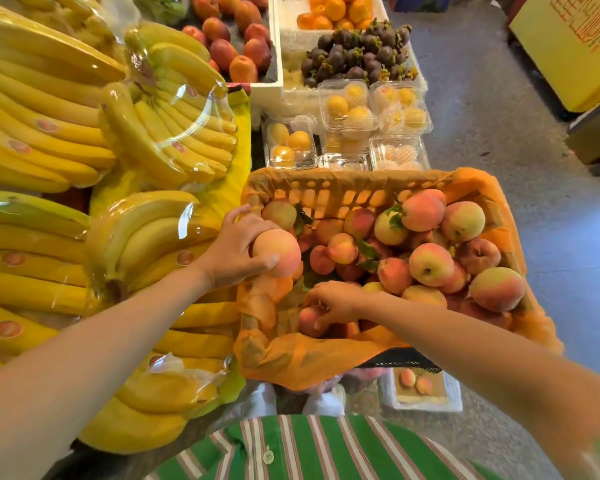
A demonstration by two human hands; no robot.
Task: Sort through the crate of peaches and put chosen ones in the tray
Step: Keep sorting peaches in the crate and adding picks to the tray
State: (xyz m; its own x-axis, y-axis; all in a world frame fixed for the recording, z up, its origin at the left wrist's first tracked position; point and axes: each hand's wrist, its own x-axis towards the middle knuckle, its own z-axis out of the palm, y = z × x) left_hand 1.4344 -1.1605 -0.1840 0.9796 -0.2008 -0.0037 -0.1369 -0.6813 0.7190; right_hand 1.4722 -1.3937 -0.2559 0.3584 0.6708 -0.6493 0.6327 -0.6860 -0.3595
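At the near left rim of the crate [361, 180], the left hand [234, 252] grips a pale peach [278, 252], fingers and thumb wrapped round it, held above the pile. The right hand [338, 301] is down in the near corner, fingertips curled on a red peach [309, 322] that lies close to the orange liner [291, 368]. The other peaches [430, 265] are heaped toward the far right side, with leaves mixed in.

The step looks like checking and picking. Best to turn the held fruit to look for bruises and keep the grip light, since ripe skin probably marks easily. Lift the low one straight up, not dragged along the liner.

The tray [455, 393] sits lower down, past the crate's near edge and partly hidden by it, with two peaches showing in it. Reaching it likely means going round the crate corner and the loose liner flap.

Bananas [66, 140] in plastic crowd the left, right beside the crate. Clear boxes [347, 109] of yellow fruit stand just beyond it. Dark fruit [357, 53] and oranges [336, 8] are farther back.
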